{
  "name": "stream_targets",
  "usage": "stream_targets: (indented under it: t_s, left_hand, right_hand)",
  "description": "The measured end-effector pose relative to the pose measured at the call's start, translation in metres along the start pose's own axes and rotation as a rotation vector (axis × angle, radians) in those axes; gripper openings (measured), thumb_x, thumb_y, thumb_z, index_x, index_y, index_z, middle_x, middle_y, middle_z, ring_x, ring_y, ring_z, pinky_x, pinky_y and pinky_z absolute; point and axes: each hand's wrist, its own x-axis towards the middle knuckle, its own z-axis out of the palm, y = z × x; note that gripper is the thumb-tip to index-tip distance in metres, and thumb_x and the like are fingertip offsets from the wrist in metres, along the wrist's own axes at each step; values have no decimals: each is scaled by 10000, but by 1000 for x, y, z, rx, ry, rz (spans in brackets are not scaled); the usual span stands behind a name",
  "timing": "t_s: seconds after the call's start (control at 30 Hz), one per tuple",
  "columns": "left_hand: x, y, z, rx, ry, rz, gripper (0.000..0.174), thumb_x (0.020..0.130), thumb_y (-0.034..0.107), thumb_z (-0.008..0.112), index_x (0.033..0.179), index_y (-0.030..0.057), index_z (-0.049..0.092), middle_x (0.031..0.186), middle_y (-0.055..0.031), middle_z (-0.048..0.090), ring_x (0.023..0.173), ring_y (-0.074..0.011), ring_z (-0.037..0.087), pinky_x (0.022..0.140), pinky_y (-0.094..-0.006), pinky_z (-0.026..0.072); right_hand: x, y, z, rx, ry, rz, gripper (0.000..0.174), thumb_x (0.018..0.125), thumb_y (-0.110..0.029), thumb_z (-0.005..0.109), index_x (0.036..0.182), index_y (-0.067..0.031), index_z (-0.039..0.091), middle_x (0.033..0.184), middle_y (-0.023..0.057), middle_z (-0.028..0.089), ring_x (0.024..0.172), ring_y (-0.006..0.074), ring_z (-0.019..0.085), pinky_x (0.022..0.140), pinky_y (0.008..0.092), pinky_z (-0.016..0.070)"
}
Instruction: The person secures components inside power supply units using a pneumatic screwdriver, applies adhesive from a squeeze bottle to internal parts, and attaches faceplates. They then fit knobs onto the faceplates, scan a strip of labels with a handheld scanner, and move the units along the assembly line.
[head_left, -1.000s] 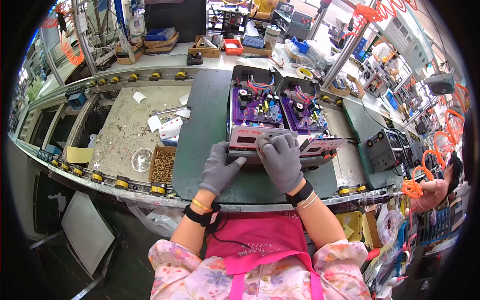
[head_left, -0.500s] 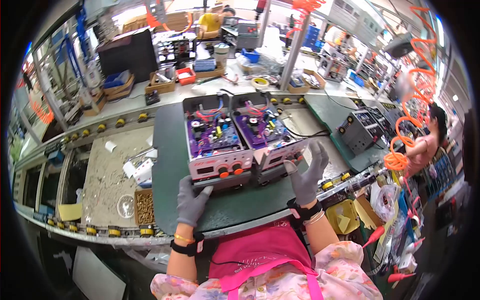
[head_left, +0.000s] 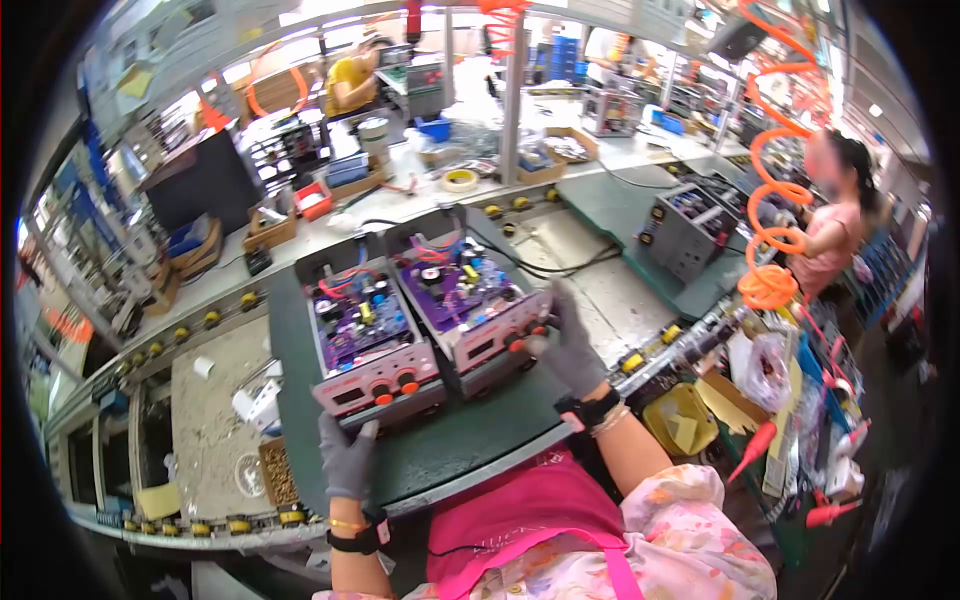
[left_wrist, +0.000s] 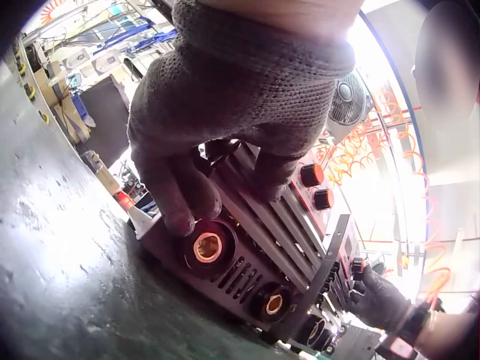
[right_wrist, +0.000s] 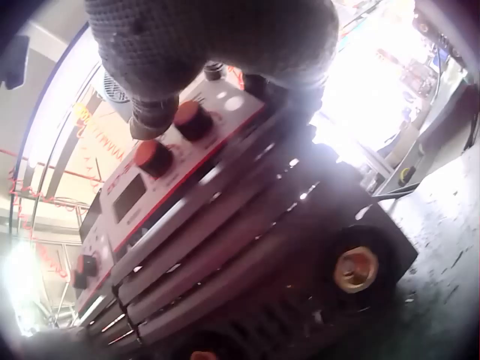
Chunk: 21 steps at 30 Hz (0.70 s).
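Note:
Two open-topped grey welders with purple circuit boards stand side by side on a green board [head_left: 480, 440]. My gloved left hand [head_left: 345, 462] is at the lower front corner of the left welder [head_left: 375, 385]. In the left wrist view its fingers [left_wrist: 180, 202] curl over the slotted front, close above a brass socket [left_wrist: 208, 247]. At the right welder [head_left: 495, 345], my gloved right hand [head_left: 572, 350] grips the right front corner. In the right wrist view a fingertip [right_wrist: 152, 120] lies beside the orange knobs [right_wrist: 154, 157] on the white panel.
Another grey machine [head_left: 685, 232] stands on a second green board to the right. A box of brass parts [head_left: 278, 473] is at the left. Black cables [head_left: 590, 262] run behind the right welder. An orange coiled hose [head_left: 768, 285] hangs near a seated person [head_left: 835, 225].
My right hand has left the front of the left welder and moved right to the right welder's corner. My left hand stays at the left welder's corner. The head view has turned right.

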Motion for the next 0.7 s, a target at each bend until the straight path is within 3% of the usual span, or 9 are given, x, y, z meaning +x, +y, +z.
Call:
stream_targets:
  t_s: [0.1,0.23,0.33,0.37,0.43,0.47,0.57,0.6,0.7]
  left_hand:
    - [1,-4,-1,47,-6,-7,504,772,139,749,1170,14,466,1046,-101,600,957,-168,583,864,-325,473]
    - [1,-17,1,-43,11,14,489,770,161,758,1136,6,474,1029,-106,602,946,-172,587,857,-329,477]
    - [-2,-4,4,150,37,66,487,770,177,758,1128,3,478,1003,-129,602,921,-199,599,829,-340,483]
    - [-2,0,3,190,43,64,489,769,178,759,1130,4,478,1002,-134,601,918,-207,602,823,-343,484]
    - [-1,10,0,258,20,35,489,769,164,754,1141,9,478,1025,-144,595,929,-224,597,830,-350,479]
    - [-1,13,0,270,11,4,486,769,144,749,1148,9,476,1036,-141,595,950,-213,589,845,-347,475]
    - [0,5,-2,261,0,6,492,763,151,758,1145,17,478,1034,-143,595,956,-224,595,840,-355,477]
    - [0,4,-2,256,2,18,495,762,178,764,1133,17,479,1017,-143,593,940,-243,604,826,-360,480]
    - [1,2,0,231,10,60,489,759,209,775,1103,17,486,995,-147,591,913,-273,614,807,-366,484]
  right_hand:
    - [14,3,-10,-191,-52,-146,783,674,-85,764,1366,-28,403,1011,63,524,942,173,545,858,288,476]
    - [18,3,-12,-176,-73,-116,758,658,-72,770,1334,-9,433,1016,53,535,917,156,544,859,283,470]
    - [17,7,-8,-56,-41,-106,731,657,-18,747,1322,-9,446,1013,40,532,907,147,537,859,273,462]
    - [15,11,-7,174,-39,2,587,799,-105,675,1325,5,437,1057,58,549,958,156,538,883,295,461]
    - [10,26,-5,411,114,81,546,959,-376,499,1339,7,420,1146,65,538,1024,145,528,922,289,435]
    - [11,44,-9,412,91,191,497,1011,-392,345,1285,2,476,1119,73,572,1012,154,547,894,294,447]
    - [-11,104,-26,-27,38,366,485,1010,-400,341,1186,0,552,1110,78,598,1005,172,564,872,316,454]
    - [-8,79,-20,-87,50,494,448,990,-386,386,1108,-7,593,1087,134,627,1003,271,588,878,372,447]
    - [3,109,-43,-750,-47,-1,341,885,-223,521,1167,-38,572,1186,198,572,1125,335,513,979,422,388]
